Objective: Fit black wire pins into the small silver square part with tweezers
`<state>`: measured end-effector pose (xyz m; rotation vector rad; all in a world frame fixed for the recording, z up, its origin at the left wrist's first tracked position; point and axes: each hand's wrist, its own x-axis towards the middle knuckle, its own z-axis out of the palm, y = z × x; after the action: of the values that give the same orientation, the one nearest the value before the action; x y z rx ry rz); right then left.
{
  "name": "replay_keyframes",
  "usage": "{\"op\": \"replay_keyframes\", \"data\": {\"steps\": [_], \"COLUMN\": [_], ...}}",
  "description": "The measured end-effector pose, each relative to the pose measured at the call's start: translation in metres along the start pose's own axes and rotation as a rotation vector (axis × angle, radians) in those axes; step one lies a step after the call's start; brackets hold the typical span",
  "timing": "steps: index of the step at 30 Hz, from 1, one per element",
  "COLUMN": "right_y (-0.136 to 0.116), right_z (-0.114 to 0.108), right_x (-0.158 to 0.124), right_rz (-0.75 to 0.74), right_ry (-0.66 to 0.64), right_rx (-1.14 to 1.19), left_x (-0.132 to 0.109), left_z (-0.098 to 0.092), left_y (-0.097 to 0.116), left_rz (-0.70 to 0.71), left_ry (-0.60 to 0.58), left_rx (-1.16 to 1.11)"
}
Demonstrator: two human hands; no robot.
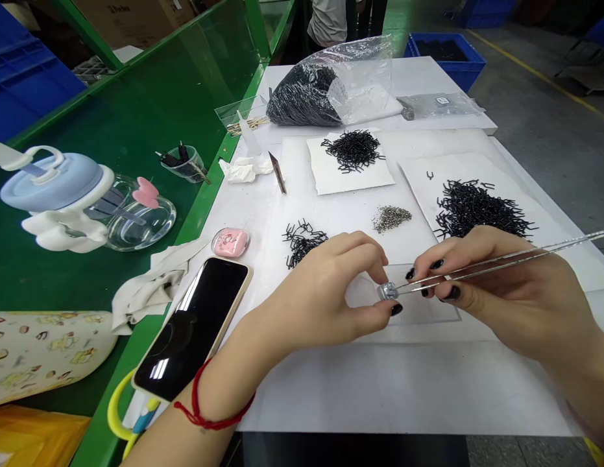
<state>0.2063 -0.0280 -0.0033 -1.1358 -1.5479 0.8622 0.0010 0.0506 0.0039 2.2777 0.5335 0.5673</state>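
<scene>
My left hand [331, 292] pinches a small clear part [388, 291] between thumb and fingers, just above a clear plastic sheet [428, 314] on the white table [379, 383]. My right hand [506, 288] grips long metal tweezers [501, 263], whose tips touch the clear part. A small heap of black wire clips [302, 239] lies just behind my left hand. A bigger heap of the same clips [477, 209] lies behind my right hand. Between them sits a little pile of tiny grey metal bits [391, 218].
A phone [194, 327] lies face up at the table's left edge, with a pink case [229, 241] and a crumpled cloth [156, 285] nearby. A water jug [82, 201] stands on the green bench. Further back are a clip pile on paper [353, 150] and a plastic bag of clips [331, 84].
</scene>
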Motion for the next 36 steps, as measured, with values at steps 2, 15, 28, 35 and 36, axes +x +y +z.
{"op": "replay_keyframes", "data": {"steps": [2, 15, 28, 35, 36], "right_y": [0.0, 0.0, 0.005, 0.026, 0.029], "right_z": [0.0, 0.002, 0.0, -0.013, -0.013], "right_x": [0.0, 0.001, 0.002, 0.028, 0.032], "right_rz": [-0.003, -0.017, 0.02, 0.228, 0.265], "right_ry": [0.002, 0.006, 0.093, 0.328, 0.316], "right_rx": [0.003, -0.004, 0.041, -0.099, -0.116], "left_x": [0.0, 0.0, 0.0, 0.0, 0.0], "left_z": [0.0, 0.0, 0.0, 0.001, 0.001], "left_y": [0.0, 0.0, -0.001, -0.001, -0.001], "left_rz": [-0.001, 0.0, 0.004, 0.022, 0.023], "left_ry": [0.0, -0.002, -0.006, 0.005, 0.008], "left_rx": [0.0, -0.004, -0.008, -0.016, -0.016]}}
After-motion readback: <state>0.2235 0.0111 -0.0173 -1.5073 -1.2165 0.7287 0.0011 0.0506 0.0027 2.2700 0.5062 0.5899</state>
